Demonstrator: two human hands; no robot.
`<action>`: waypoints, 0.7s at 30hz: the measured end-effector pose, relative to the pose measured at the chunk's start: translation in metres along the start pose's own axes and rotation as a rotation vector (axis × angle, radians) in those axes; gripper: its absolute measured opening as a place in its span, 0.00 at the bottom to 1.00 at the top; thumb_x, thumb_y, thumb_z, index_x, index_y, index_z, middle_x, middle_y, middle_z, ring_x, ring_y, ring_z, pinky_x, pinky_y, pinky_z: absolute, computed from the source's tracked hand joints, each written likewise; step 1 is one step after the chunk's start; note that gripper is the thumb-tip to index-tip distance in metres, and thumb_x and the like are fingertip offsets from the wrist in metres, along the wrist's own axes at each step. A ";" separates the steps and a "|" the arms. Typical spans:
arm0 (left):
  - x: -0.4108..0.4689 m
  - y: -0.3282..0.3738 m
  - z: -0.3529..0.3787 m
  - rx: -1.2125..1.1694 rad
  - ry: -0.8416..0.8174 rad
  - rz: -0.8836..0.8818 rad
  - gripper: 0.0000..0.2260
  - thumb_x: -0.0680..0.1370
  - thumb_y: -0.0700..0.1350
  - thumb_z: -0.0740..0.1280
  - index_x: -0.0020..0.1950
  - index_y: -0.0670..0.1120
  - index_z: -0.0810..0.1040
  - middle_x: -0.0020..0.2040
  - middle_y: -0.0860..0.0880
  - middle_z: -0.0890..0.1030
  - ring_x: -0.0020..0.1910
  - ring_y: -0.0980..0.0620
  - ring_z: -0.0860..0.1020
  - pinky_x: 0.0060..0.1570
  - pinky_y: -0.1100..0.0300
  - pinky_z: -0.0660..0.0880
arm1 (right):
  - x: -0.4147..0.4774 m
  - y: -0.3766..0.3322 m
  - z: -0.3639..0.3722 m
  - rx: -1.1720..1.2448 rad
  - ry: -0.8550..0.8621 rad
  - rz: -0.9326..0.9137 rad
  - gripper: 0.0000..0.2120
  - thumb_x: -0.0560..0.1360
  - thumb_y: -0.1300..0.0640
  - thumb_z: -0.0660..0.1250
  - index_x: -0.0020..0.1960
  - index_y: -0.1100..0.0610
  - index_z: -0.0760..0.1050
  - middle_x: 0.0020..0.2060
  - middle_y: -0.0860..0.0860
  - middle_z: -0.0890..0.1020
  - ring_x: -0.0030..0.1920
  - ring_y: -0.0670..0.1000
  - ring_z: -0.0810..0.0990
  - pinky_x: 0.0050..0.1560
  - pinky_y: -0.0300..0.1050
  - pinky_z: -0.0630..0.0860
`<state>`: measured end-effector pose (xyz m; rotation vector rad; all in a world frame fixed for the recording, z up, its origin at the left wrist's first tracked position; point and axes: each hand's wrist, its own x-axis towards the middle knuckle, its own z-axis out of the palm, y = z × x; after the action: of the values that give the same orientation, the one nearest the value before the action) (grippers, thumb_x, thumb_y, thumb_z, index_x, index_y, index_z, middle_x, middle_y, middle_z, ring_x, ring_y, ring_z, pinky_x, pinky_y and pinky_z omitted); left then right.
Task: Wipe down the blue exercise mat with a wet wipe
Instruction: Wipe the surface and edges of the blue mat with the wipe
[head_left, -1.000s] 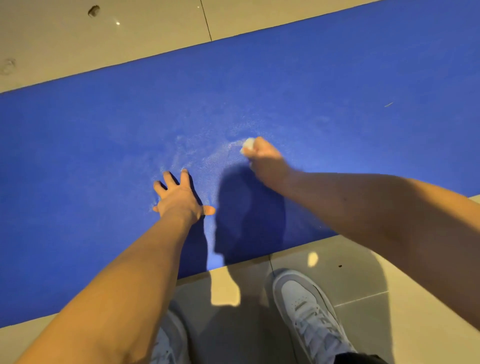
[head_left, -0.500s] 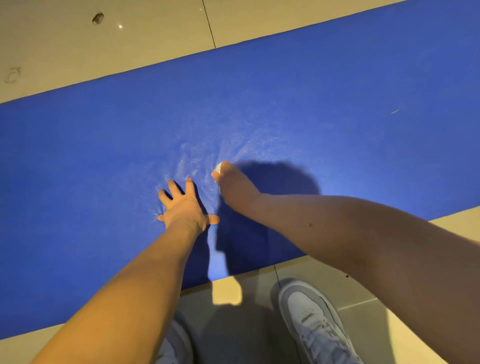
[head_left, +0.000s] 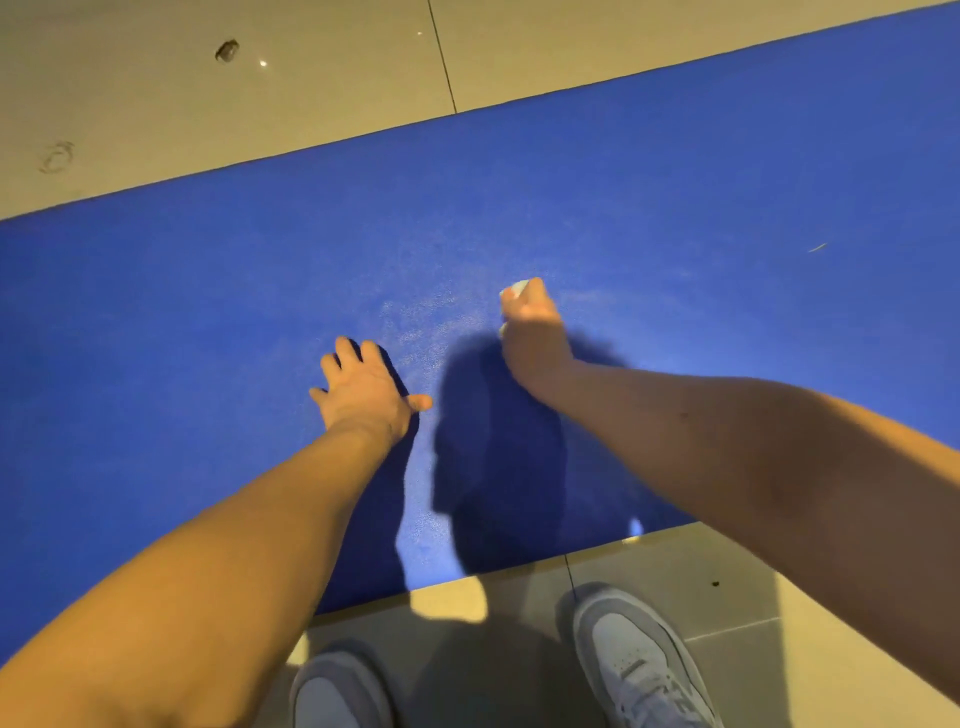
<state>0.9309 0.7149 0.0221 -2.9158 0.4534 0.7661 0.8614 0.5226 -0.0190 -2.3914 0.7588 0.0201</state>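
Pressing a balled wipe (head_left: 517, 287) onto the blue mat (head_left: 208, 291) near its middle, the right hand (head_left: 532, 338) has its grip clenched round it. Only a bit of the wipe peeks out at the hand's 12 o'clock.

The left hand (head_left: 363, 389), at 8 o'clock of the right, lies flat with its grip released and fingers spread, pinning the mat.

My guess at the risks:
- The small wad could slip out or dry and leave streaks.
- Hard strokes could ruck the mat if the left hand lifts.

A pale speck (head_left: 817, 248) lies on the mat at 2 o'clock, well apart. Shoes (head_left: 639, 665) stand on the tiled floor (head_left: 311, 78) at 6 o'clock. Only the left hand itself lies in the way of a leftward stroke.
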 end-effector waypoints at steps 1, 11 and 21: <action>0.008 -0.003 -0.003 -0.022 0.000 0.030 0.46 0.70 0.65 0.75 0.77 0.46 0.58 0.79 0.45 0.51 0.78 0.40 0.52 0.70 0.36 0.64 | -0.011 -0.013 0.011 0.002 0.012 -0.093 0.09 0.77 0.68 0.58 0.54 0.62 0.73 0.48 0.53 0.63 0.47 0.51 0.63 0.43 0.40 0.61; 0.036 -0.011 -0.020 -0.038 -0.132 -0.047 0.52 0.73 0.62 0.75 0.83 0.54 0.42 0.82 0.48 0.40 0.80 0.38 0.42 0.66 0.34 0.70 | 0.001 -0.024 0.009 -0.073 -0.244 -0.335 0.11 0.79 0.64 0.61 0.57 0.53 0.77 0.47 0.46 0.69 0.44 0.48 0.69 0.40 0.32 0.63; 0.038 -0.008 -0.019 -0.040 -0.140 -0.053 0.52 0.72 0.60 0.76 0.83 0.53 0.43 0.82 0.46 0.40 0.80 0.36 0.42 0.66 0.33 0.69 | 0.044 -0.004 -0.016 0.014 0.170 0.201 0.16 0.75 0.64 0.51 0.55 0.53 0.73 0.48 0.51 0.72 0.43 0.51 0.66 0.38 0.34 0.59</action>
<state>0.9739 0.7094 0.0198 -2.8723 0.3502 0.9744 0.8974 0.4933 -0.0130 -2.3151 1.0730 -0.1070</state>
